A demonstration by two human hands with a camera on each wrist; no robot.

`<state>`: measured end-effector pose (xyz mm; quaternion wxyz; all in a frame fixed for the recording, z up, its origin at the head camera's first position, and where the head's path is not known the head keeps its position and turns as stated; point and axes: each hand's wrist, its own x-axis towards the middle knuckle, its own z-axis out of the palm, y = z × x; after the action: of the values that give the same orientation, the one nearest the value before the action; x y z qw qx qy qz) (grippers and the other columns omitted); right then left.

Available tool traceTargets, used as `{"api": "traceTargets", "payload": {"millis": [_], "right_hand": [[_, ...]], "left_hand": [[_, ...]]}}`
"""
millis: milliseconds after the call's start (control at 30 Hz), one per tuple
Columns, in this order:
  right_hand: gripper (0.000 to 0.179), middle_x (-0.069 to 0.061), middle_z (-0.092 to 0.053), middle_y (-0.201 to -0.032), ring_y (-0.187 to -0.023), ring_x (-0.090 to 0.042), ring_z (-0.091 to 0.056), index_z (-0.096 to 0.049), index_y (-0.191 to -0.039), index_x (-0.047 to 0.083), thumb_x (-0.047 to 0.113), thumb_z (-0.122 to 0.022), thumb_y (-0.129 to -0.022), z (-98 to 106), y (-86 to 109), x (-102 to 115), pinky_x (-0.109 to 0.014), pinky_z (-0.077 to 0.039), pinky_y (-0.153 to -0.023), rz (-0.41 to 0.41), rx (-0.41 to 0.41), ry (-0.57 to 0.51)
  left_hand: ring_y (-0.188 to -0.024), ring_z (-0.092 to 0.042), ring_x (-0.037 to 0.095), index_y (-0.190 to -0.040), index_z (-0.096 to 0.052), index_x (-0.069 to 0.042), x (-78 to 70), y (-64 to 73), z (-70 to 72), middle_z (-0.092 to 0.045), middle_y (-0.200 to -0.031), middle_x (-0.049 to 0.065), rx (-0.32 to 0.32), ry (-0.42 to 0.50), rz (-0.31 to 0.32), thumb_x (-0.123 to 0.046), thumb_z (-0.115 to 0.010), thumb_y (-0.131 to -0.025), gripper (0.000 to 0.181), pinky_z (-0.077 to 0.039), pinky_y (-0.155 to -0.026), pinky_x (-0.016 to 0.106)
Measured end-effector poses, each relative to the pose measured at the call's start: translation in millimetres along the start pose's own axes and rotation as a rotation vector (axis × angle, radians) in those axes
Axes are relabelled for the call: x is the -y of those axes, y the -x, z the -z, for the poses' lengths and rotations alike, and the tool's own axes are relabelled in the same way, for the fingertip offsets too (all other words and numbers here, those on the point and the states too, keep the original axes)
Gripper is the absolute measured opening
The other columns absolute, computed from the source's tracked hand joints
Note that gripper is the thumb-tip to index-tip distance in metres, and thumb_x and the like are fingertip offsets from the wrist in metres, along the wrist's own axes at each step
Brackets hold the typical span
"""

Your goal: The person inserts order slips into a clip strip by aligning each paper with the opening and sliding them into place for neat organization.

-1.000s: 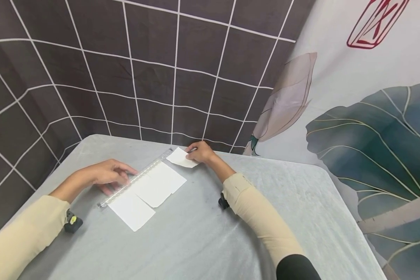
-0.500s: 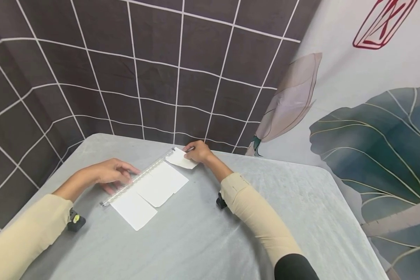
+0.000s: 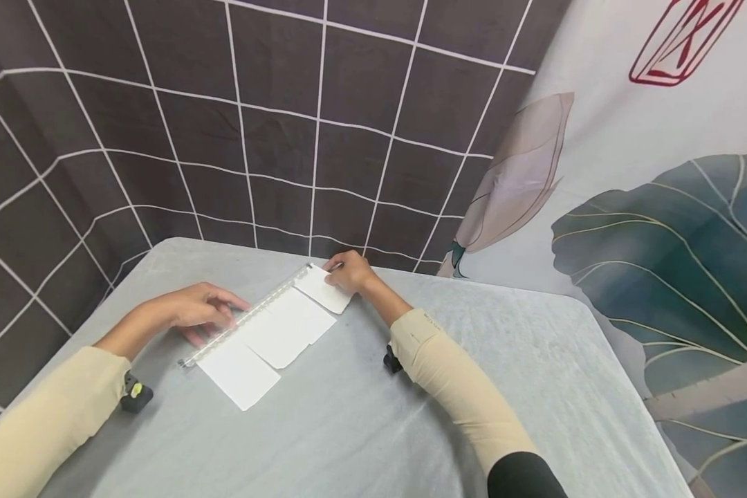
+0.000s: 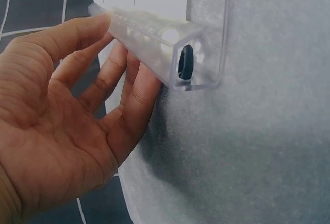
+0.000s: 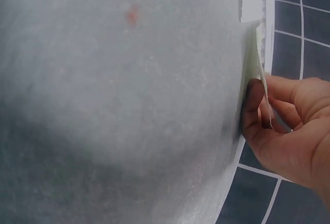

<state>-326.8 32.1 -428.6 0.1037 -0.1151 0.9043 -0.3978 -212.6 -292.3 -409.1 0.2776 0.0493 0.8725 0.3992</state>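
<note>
A clear plastic rail (image 3: 247, 316) lies slanted across the table, with a dark piece visible inside its open end in the left wrist view. My left hand (image 3: 196, 309) holds the rail along its back side, fingers curled against it. Near the rail's far end, my right hand (image 3: 351, 272) pinches a small white paper slip (image 3: 319, 288) by its right side. That slip's other edge meets the rail; in the right wrist view the paper (image 5: 251, 59) bends between thumb and fingers. More white slips (image 3: 239, 377) lie side by side with their upper edges at the rail.
A pale grey cloth covers the table (image 3: 361, 415). Behind it hangs a dark curtain (image 3: 274, 152) with white grid lines, close to my right hand. A pale curtain with leaf prints (image 3: 672, 249) is on the right.
The slip in my right hand has turned, its near corner swinging toward me until it lines up with the neighbouring slips. My left hand stays at the rail.
</note>
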Motion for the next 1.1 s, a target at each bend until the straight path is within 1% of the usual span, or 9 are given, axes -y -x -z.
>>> {"api": "traceTargets", "payload": {"millis": [233, 367, 433, 600, 633, 667, 767, 933, 1100], "right_hand": [[0.028, -0.021, -0.082, -0.115, -0.082, -0.015, -0.065, -0.085, -0.122, 0.003, 0.003, -0.084, -0.094, 1, 0.9, -1, -0.018, -0.053, -0.067, 0.014, -0.001, 0.017], [0.029, -0.018, -0.083, -0.114, -0.086, -0.017, -0.07, -0.085, -0.122, 0.004, 0.005, -0.085, -0.093, 2, -0.7, -1, -0.021, -0.058, -0.072, 0.008, -0.002, 0.034], [0.027, -0.012, -0.084, -0.105, -0.085, -0.016, -0.071, -0.088, -0.116, 0.009, 0.011, -0.089, -0.089, -3, -12.8, -14, -0.022, -0.058, -0.072, 0.022, -0.019, 0.053], [0.023, -0.002, -0.083, -0.095, -0.085, -0.016, -0.073, -0.089, -0.106, 0.017, 0.019, -0.092, -0.083, -10, -38.6, -35, -0.026, -0.06, -0.075, -0.003, -0.024, 0.098], [0.023, -0.004, -0.084, -0.097, -0.087, -0.017, -0.074, -0.089, -0.107, 0.015, 0.016, -0.091, -0.084, -9, -39.0, -34, -0.027, -0.061, -0.076, -0.019, -0.02, 0.105], [0.024, -0.003, -0.085, -0.099, -0.088, -0.017, -0.075, -0.089, -0.108, 0.015, 0.018, -0.092, -0.085, -9, -40.5, -36, -0.027, -0.061, -0.078, -0.021, -0.015, 0.106], [0.025, -0.003, -0.085, -0.098, -0.089, -0.017, -0.075, -0.089, -0.107, 0.016, 0.021, -0.093, -0.084, -12, -48.4, -46, -0.026, -0.06, -0.078, 0.006, -0.024, 0.127], [0.027, -0.001, -0.084, -0.099, -0.092, -0.018, -0.074, -0.089, -0.11, 0.017, 0.026, -0.093, -0.085, -8, -49.1, -55, -0.024, -0.059, -0.079, 0.032, -0.015, 0.156], [0.03, -0.002, -0.085, -0.109, -0.098, -0.018, -0.076, -0.088, -0.115, 0.018, 0.03, -0.091, -0.088, -5, -48.0, -60, -0.025, -0.06, -0.081, 0.023, 0.004, 0.182]], "left_hand": [[-0.089, -0.067, 0.021, -0.159, -0.059, -0.002, -2.5, -2.0, 0.0, -0.076, -0.124, 0.012, 0.004, 0.005, 0.001, -0.013, -0.076, -0.099, 0.064, -0.068, -0.069, 0.043], [-0.09, -0.066, 0.021, -0.159, -0.059, -0.002, -2.5, -2.8, -0.4, -0.075, -0.125, 0.013, 0.003, -0.001, -0.005, -0.013, -0.075, -0.099, 0.063, -0.068, -0.068, 0.043], [-0.09, -0.067, 0.021, -0.159, -0.06, -0.002, -3.0, -2.5, -1.2, -0.076, -0.125, 0.013, 0.001, -0.002, -0.006, -0.014, -0.076, -0.099, 0.062, -0.068, -0.068, 0.043], [-0.09, -0.067, 0.021, -0.158, -0.06, -0.002, -2.4, -3.2, -2.4, -0.076, -0.127, 0.016, -0.004, -0.013, -0.008, -0.014, -0.075, -0.1, 0.062, -0.068, -0.068, 0.044], [-0.091, -0.067, 0.021, -0.159, -0.06, -0.002, -2.3, -3.3, -2.3, -0.076, -0.127, 0.017, -0.004, -0.011, -0.01, -0.014, -0.075, -0.1, 0.062, -0.069, -0.068, 0.044], [-0.091, -0.067, 0.022, -0.159, -0.059, -0.002, -1.8, -3.6, -2.0, -0.075, -0.128, 0.018, -0.002, -0.013, -0.016, -0.014, -0.075, -0.1, 0.062, -0.069, -0.068, 0.044], [-0.092, -0.066, 0.021, -0.16, -0.058, -0.001, -0.3, -3.8, -0.9, -0.075, -0.128, 0.017, 0.005, -0.01, -0.031, -0.014, -0.074, -0.101, 0.062, -0.068, -0.068, 0.044], [-0.091, -0.065, 0.021, -0.16, -0.056, 0.0, 4.7, -3.1, 0.7, -0.075, -0.125, 0.013, 0.008, 0.001, -0.043, -0.013, -0.074, -0.102, 0.062, -0.068, -0.067, 0.044], [-0.09, -0.064, 0.021, -0.16, -0.056, 0.002, 7.1, -0.6, -1.2, -0.074, -0.125, 0.015, -0.001, 0.009, -0.064, -0.013, -0.074, -0.102, 0.062, -0.068, -0.067, 0.044]]}}
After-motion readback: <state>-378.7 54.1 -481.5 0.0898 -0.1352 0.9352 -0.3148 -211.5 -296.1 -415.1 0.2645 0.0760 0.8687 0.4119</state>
